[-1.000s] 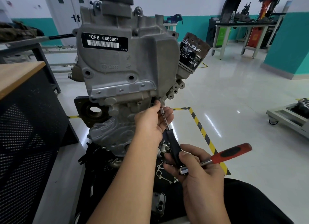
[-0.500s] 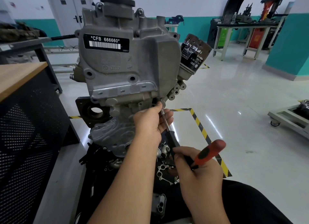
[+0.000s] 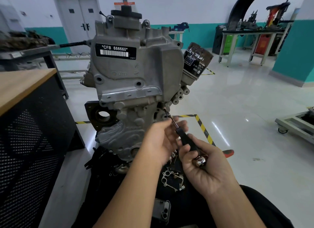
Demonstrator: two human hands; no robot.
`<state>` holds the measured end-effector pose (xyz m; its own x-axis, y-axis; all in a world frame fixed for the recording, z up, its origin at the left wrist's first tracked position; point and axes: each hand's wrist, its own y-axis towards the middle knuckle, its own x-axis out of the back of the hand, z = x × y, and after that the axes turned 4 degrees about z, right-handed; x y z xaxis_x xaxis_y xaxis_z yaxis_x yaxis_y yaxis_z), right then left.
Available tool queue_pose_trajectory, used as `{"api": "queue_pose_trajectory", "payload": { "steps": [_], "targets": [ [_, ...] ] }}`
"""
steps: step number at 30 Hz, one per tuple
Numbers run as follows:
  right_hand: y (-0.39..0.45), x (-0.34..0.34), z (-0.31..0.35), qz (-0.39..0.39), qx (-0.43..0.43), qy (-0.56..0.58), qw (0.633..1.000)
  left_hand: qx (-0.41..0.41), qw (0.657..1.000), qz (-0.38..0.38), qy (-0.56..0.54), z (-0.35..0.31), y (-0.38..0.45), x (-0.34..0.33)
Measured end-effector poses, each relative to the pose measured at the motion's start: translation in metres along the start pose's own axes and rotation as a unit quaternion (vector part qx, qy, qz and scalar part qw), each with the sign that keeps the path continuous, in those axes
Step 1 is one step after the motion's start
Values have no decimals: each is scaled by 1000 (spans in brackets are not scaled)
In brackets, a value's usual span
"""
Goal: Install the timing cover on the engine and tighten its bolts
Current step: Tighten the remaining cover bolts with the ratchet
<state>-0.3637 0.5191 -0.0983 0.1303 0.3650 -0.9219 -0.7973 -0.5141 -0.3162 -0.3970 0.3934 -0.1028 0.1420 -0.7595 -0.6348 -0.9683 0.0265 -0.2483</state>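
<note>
— Where does the cover sit?

— The grey cast-aluminium timing cover (image 3: 132, 78) is mounted on the front of the upright grey metal engine (image 3: 129, 119), centre of the scene. Its right edge ends just left of the black cylindrical oil filter (image 3: 197, 61).

— And the hands?

— The right hand (image 3: 203, 166) curls round the black handle of the chrome-headed ratchet driver (image 3: 188, 141), whose red grip end pokes out to the right. The thin shaft runs up and left to a small bolt (image 3: 168, 115) at the cover's lower right edge. The left hand (image 3: 161, 141) pinches the shaft near its tip (finger contact is partly blurred).

— Room to move?

— Right of the engine, glossy white floor (image 3: 237, 108) with a yellow-black striped tape line (image 3: 203, 130). On the left, a wood-topped black mesh cabinet (image 3: 30, 125) stands near. Loose metal gasket parts (image 3: 171, 178) lie near, below the hands.
</note>
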Motion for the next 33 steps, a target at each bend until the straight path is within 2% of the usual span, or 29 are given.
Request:
{"api": "queue_pose_trajectory", "payload": {
  "steps": [2, 4, 6, 7, 8, 9, 10, 11, 12, 13, 15, 16, 18, 20, 21, 22, 23, 24, 25, 28, 30, 31, 33],
  "targets": [
    [3, 2, -3, -11, 8, 16, 1000, 22, 998, 47, -28, 18, -17, -1],
    [9, 4, -9, -68, 49, 3, 996, -5, 999, 51, -18, 31, -24, 0],
    [13, 9, -17, -174, 149, -119, 966, -26, 999, 38, 5, 35, -26, 1],
    [13, 12, -20, -228, 219, -210, 925, -31, 999, 33, 10, 35, -26, 1],
    [14, 14, -21, -268, 299, -309, 862, -37, 999, 26, 16, 34, -26, 2],
    [14, 15, -21, -271, 382, -404, 785, -42, 999, 15, 21, 34, -25, 2],
    [14, 15, -20, -240, 446, -483, 714, -45, 999, 7, 18, 34, -26, 2],
    [14, 15, -22, -198, 480, -523, 676, -46, 999, 6, 10, 33, -26, 2],
    [14, 13, -24, -158, 483, -530, 679, -44, 999, 16, -3, 33, -27, 3],
    [15, 8, -25, -131, 464, -483, 731, -40, 998, 32, -21, 32, -28, 3],
    [13, -2, -27, -105, 378, -308, 867, -28, 995, 70, -59, 31, -30, 4],
    [11, -5, -27, -109, 324, -221, 913, -26, 994, 82, -72, 32, -31, 4],
    [10, -3, -21, -111, 224, -78, 965, -33, 992, 87, -88, 35, -32, 2],
    [11, 3, -19, -87, 196, -37, 976, -44, 991, 76, -99, 39, -31, -1],
    [13, 7, -20, -92, 226, -78, 967, -50, 993, 69, -88, 40, -31, -2],
    [16, 11, -20, -104, 281, -157, 941, -55, 995, 57, -64, 41, -30, -1],
    [17, 12, -19, -113, 348, -248, 897, -61, 996, 43, -40, 41, -28, 2],
    [18, 10, -16, -104, 389, -324, 856, -69, 997, 33, -24, 41, -28, 5],
    [21, 9, -17, -72, 411, -367, 831, -76, 997, 29, -16, 41, -29, 7],
    [19, 0, -33, -53, 374, -337, 863, -70, 996, 43, -42, 40, -37, 12],
    [17, 0, -41, -49, 294, -179, 937, -56, 994, 69, -70, 39, -40, 14],
    [17, 1, -41, -54, 255, -118, 958, -55, 992, 78, -78, 39, -41, 14],
    [18, 5, -37, -77, 256, -98, 959, -62, 993, 77, -71, 41, -40, 13]
  ]
}}
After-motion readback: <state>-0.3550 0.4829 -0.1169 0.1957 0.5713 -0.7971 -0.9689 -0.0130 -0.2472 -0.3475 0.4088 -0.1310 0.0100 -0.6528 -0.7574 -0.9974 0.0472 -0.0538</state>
